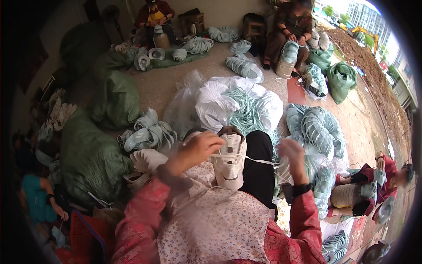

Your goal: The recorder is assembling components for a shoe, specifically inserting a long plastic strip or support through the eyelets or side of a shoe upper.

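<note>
On my lap lies a cream-white sneaker upper [231,169] with mesh panels and a brown-lined collar, its toe toward me. A white shoelace [259,161] crosses it and runs out to the right over my black trouser leg, up close to my right hand [292,153]. That hand is raised and smeared by motion, so its grip cannot be read. My left hand [205,147] hovers at the upper's left side, its fingers bent and drawn together above the collar. Whatever it pinches is hidden. A flowered apron [215,224] covers my front.
Ahead sits a white sack of pale green laces [244,108]. Bundled pale blue pieces [314,127] are piled at the right, green sacks [90,158] at the left. Several people work around, one at the far right [288,31]. A red basket [85,233] stands lower left.
</note>
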Demonstrator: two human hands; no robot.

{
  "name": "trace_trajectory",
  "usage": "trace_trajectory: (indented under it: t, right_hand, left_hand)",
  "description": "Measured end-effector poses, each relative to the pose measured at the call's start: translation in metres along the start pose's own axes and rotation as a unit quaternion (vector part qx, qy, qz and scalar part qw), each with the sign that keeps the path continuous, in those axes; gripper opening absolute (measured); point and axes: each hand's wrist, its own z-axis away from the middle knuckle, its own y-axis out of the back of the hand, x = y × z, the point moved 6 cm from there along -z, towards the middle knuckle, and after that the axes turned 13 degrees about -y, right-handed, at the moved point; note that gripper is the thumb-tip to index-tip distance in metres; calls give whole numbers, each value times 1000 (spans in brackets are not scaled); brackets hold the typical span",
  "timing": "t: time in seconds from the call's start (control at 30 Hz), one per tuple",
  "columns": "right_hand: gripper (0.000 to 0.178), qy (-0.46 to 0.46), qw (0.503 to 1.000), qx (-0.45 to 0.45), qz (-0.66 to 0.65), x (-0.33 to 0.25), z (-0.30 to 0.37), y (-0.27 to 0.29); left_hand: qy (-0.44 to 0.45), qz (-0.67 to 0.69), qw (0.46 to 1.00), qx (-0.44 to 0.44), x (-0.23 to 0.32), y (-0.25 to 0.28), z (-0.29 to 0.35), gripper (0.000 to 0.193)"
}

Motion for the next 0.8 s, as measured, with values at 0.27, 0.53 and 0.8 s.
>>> trace_trajectory:
  t: [0.27, 0.53, 0.8]
  right_hand:
    - [9, 196, 900, -83, 380, 4, 11, -104]
    - [10, 89, 934, -126, 321, 20, 3, -103]
    - [17, -74, 963, -184, 184, 29, -5, -106]
  left_hand:
    - [65, 153, 978, -122, -46, -70, -31, 16]
    - [151, 149, 971, -115, -45, -77, -30, 16]
    - [127, 210, 964, -100, -42, -86, -27, 12]
